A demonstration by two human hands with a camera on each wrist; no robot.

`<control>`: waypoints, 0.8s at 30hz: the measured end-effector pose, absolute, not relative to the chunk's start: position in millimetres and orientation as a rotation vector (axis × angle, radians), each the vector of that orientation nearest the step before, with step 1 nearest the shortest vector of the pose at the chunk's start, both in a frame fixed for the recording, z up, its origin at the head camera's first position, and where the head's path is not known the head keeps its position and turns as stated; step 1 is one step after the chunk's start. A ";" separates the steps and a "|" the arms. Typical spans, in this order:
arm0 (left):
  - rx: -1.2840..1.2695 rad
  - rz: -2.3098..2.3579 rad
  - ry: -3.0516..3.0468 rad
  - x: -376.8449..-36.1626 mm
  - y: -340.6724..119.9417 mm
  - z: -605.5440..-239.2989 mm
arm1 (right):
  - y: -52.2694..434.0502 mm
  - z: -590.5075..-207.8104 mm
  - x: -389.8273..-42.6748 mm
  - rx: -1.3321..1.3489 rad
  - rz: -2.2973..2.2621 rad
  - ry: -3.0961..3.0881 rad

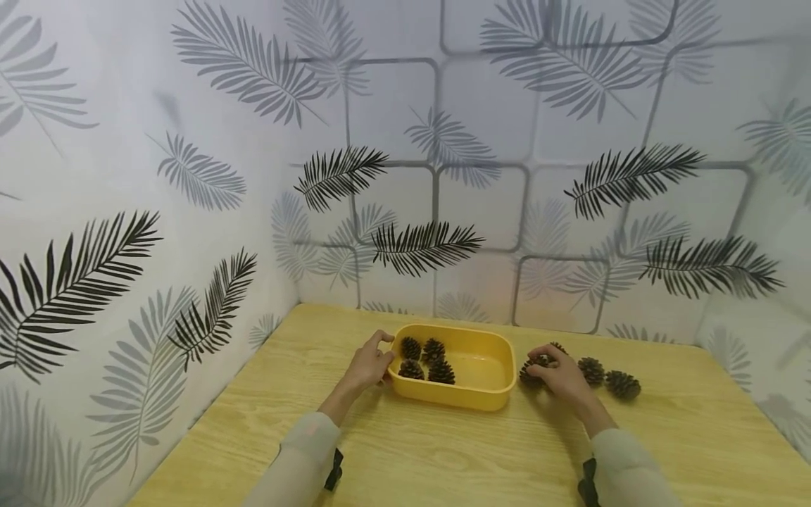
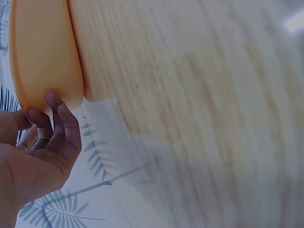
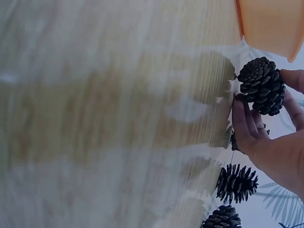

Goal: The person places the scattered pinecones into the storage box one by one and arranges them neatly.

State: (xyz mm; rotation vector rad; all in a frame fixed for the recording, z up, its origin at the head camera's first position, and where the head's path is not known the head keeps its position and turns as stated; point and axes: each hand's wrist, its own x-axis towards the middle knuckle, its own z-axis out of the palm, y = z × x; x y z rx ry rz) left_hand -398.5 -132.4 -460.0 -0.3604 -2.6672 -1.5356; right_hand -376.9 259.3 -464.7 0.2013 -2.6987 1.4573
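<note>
A yellow plastic tub [image 1: 453, 400] sits on the table with several brown pine cones [image 1: 441, 372] at the left end of its inside. My left hand [image 1: 367, 365] grips the tub's left end; in the left wrist view its fingertips [image 2: 53, 99] lie against the outer wall, and the thumb is partly hidden. Just right of the tub, my right hand [image 1: 566, 380] holds a pine cone [image 3: 261, 85] between thumb and fingers. Behind that hand another pine cone [image 1: 559, 348] is mostly hidden. Two more pine cones, one nearer [image 1: 591, 371] and one farther right [image 1: 624, 385], lie beside the hand.
The light wood-grain table [image 1: 443, 458] runs back to a pale wall [image 1: 481, 204] with a leaf pattern. A second patterned wall [image 1: 127, 183] stands along the left side. Dark straps [image 1: 334, 470] show at both wrists.
</note>
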 end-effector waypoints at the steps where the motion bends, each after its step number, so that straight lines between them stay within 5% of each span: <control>1: -0.356 -1.536 -2.670 -399.0 -132.6 -460.1 | 258.9 -464.7 -376.6 0.195 1.471 -2.693; 24: -0.366 -1.517 -2.671 -395.0 -132.4 -459.3 | 263.9 -464.1 -371.5 0.157 1.593 -2.574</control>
